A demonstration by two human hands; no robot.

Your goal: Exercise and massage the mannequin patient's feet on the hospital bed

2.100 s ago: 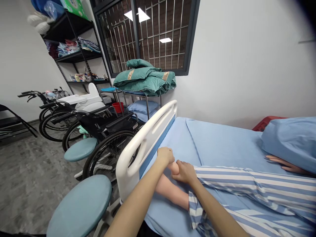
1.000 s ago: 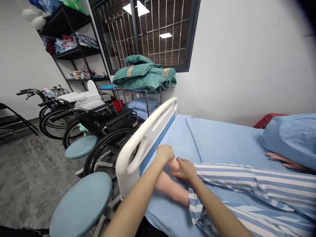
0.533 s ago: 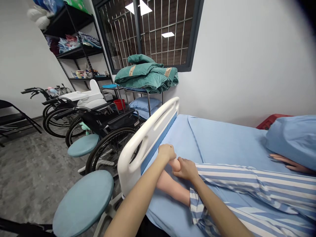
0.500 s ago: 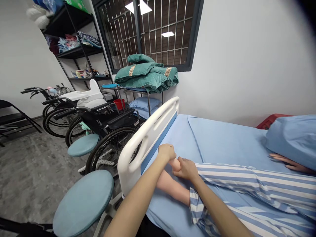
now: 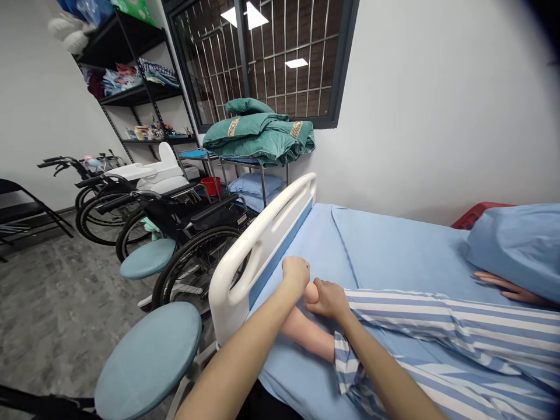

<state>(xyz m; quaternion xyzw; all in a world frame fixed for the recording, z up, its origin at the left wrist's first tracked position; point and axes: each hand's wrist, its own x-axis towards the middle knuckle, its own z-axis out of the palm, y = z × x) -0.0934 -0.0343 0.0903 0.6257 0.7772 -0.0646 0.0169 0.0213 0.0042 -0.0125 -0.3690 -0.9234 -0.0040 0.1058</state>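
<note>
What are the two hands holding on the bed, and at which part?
Both hands hold the mannequin's leg at its foot end: the left hand closes over the far end, and the right hand grips just behind it.

Both bare forearms reach forward from the lower edge of the view and converge. The left hand (image 5: pixel 296 273) is curled into a closed grip, knuckles up. The right hand (image 5: pixel 329 299) sits just beside it, fingers wrapped shut, touching it.

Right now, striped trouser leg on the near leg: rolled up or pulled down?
Pushed up. The striped trouser leg bunches below the bare mannequin leg, whose foot the left hand and right hand grip.
</note>
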